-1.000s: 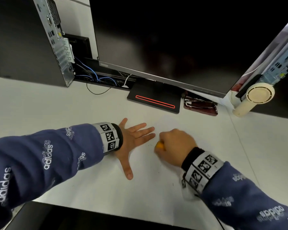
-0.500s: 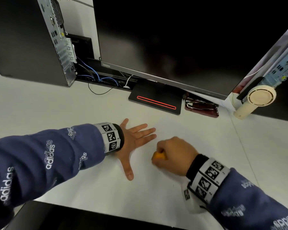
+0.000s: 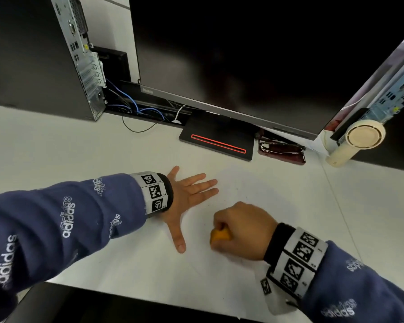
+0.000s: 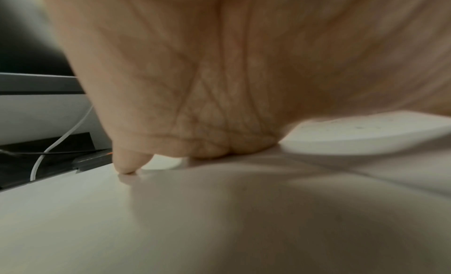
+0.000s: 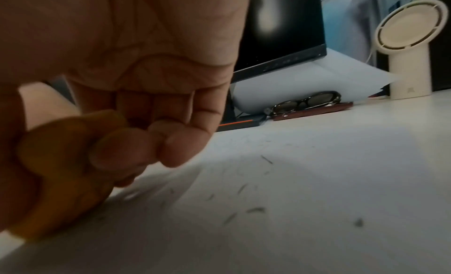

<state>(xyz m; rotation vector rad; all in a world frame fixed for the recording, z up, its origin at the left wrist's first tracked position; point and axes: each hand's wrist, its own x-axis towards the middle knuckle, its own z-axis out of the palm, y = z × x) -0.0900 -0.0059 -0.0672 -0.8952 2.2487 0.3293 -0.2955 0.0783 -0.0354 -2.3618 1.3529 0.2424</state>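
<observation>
Scrubbing desk [image 3: 56,148] before monitor base [image 3: 210,129], orange eraser [image 3: 219,236] gripped in right hand [image 3: 245,229]; bracing nearer that base with flat, spread left hand [image 3: 187,194].

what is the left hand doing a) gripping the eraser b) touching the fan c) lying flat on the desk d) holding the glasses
c: the left hand lies flat on the desk with fingers spread, while the right hand grips the eraser.

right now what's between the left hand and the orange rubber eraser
Nothing: bare white desk surface separates left hand from orange rubber eraser, per head view.
</observation>
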